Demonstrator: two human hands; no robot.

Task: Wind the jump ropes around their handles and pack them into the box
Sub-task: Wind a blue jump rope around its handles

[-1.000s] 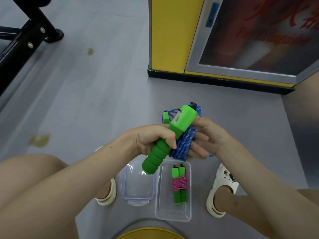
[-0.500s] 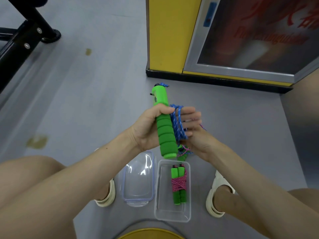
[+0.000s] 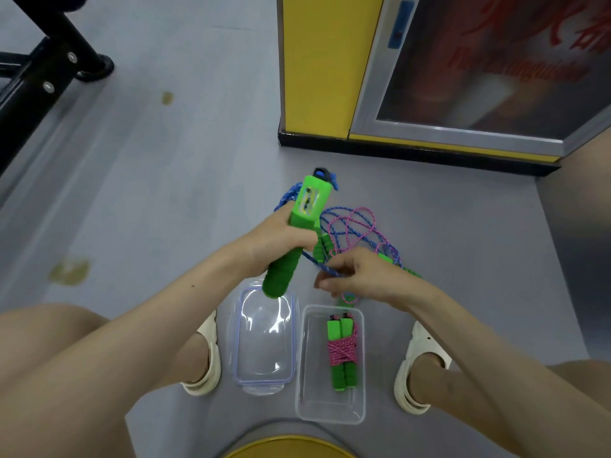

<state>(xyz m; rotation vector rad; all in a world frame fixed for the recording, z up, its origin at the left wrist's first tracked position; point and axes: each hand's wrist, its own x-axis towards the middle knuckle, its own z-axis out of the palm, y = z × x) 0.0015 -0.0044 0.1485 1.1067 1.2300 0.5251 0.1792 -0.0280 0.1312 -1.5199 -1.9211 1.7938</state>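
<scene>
My left hand [image 3: 281,241] grips a green foam handle [image 3: 297,233] with a counter window, tilted up to the right. My right hand [image 3: 355,276] pinches the blue rope [image 3: 334,223] just right of that handle. Loops of blue rope and a loose pink rope [image 3: 362,214] lie tangled on the floor behind my hands, with another green handle [image 3: 322,247] among them. A clear plastic box [image 3: 330,409] stands on the floor below, holding a wound jump rope [image 3: 342,350] with green handles and pink cord.
The box's clear lid [image 3: 264,340] lies left of the box. My feet in white sandals [image 3: 418,368] flank both. A yellow cabinet [image 3: 317,71] with a glass door stands ahead; a black metal frame [image 3: 39,77] is at the far left.
The blue rope has come off the handle and my fingers and now lies in loose loops. My right hand dropped lower and pinches a strand. The handle tilted to the right.
</scene>
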